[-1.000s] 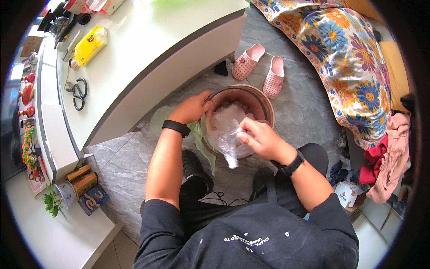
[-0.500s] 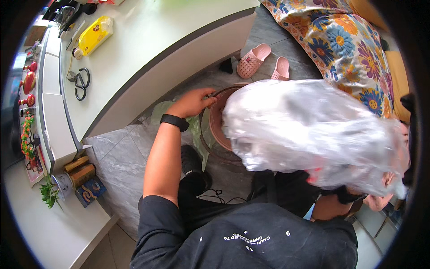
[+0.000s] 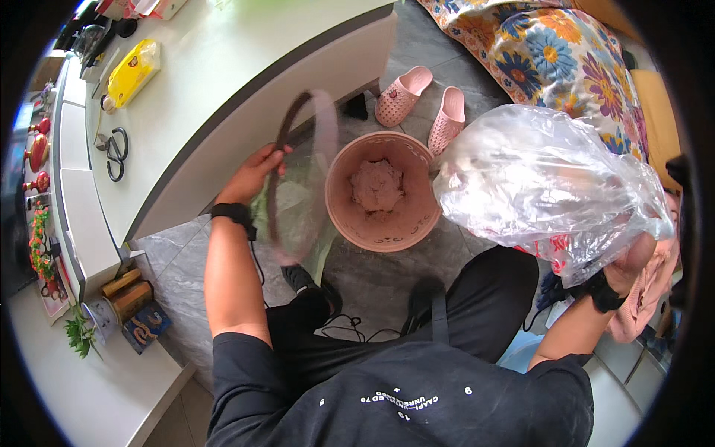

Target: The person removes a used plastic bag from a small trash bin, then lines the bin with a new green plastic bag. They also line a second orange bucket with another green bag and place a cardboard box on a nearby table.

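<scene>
left hand (image 3: 253,173): gripping blurred brown hoop (image 3: 272,201)
right hand (image 3: 630,262): gripping clear bag (image 3: 547,186), red print
pink bin (image 3: 341,190): between both hands
black shirt (image 3: 477,421): white lettering

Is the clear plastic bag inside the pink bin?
No: the right hand holds the clear plastic bag up, to the right of the pink bin.

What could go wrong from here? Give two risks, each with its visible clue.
The clear plastic bag, held only by the right hand, might slip or tear, perhaps spilling near the pink clogs.

The loose ring, blurred in the left hand, could knock the bin beside it.
</scene>
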{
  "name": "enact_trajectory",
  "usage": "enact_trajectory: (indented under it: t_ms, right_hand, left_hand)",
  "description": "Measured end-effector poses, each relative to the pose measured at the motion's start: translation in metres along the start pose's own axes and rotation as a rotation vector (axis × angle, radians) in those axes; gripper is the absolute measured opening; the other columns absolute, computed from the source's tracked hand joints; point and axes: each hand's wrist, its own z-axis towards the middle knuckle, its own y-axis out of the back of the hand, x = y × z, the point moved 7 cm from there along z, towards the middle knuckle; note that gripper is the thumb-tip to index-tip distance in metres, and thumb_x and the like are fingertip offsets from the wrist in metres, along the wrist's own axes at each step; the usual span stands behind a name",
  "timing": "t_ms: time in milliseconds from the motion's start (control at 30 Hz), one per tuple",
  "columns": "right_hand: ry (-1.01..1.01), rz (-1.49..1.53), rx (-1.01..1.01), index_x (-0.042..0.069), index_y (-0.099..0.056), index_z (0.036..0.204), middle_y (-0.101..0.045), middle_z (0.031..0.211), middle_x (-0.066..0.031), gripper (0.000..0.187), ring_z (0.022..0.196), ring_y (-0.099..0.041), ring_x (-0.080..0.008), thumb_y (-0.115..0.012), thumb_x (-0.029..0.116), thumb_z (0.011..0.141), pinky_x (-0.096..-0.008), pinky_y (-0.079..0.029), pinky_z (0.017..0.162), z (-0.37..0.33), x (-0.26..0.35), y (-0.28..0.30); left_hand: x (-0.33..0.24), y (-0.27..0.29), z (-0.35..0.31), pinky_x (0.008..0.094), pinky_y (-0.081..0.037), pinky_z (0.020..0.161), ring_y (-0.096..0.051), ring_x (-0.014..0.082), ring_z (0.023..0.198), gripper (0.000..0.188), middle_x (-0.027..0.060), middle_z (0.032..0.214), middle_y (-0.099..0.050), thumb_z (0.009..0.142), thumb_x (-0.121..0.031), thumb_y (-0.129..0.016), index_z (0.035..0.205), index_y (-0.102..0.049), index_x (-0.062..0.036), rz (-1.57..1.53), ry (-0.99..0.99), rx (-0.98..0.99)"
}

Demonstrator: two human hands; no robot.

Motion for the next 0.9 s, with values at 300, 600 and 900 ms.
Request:
enact_trajectory:
  t_ms: [300, 600, 900]
  right_hand:
    - [-0.081, 0.126, 0.144, 0.002, -0.053, 0.134, -0.060, 0.129, -0.0105, 0.038, 0.117, -0.059, -0.0201, -0.057, 0.024, 0.102, -0.0375, -0.048, 0.102, -0.013, 0.039, -0.039]
    - [-0.403, -0.288, 0.305, 0.006, -0.058, 0.118, -0.064, 0.111, -0.0024, 0.020, 0.101, -0.060, -0.0122, -0.055, 0.019, 0.103, -0.0287, -0.048, 0.090, 0.023, -0.125, -0.021]
    - [-0.630, -0.618, 0.305, 0.010, -0.060, 0.102, -0.063, 0.094, 0.0029, 0.012, 0.082, -0.058, -0.0085, -0.056, 0.022, 0.102, -0.0253, -0.047, 0.076, 0.029, -0.215, 0.034]
  left_hand:
    - [0.152, 0.036, -0.051, 0.0291, -0.039, 0.096, -0.057, 0.0122, 0.093, 0.036, -0.0006, 0.091, -0.064, 0.102, -0.034, -0.058, 0.128, -0.063, -0.0101, 0.017, 0.299, 0.081]
    - [0.243, 0.027, -0.055, 0.0316, -0.045, 0.094, -0.063, 0.0156, 0.098, 0.036, 0.0035, 0.112, -0.070, 0.099, -0.039, -0.061, 0.121, -0.067, -0.0110, -0.020, 0.258, -0.338]
    - [0.308, 0.036, -0.067, 0.0353, -0.049, 0.088, -0.065, 0.0189, 0.084, 0.040, 0.0065, 0.089, -0.072, 0.093, -0.035, -0.070, 0.117, -0.067, -0.0028, 0.179, 0.495, -0.351]
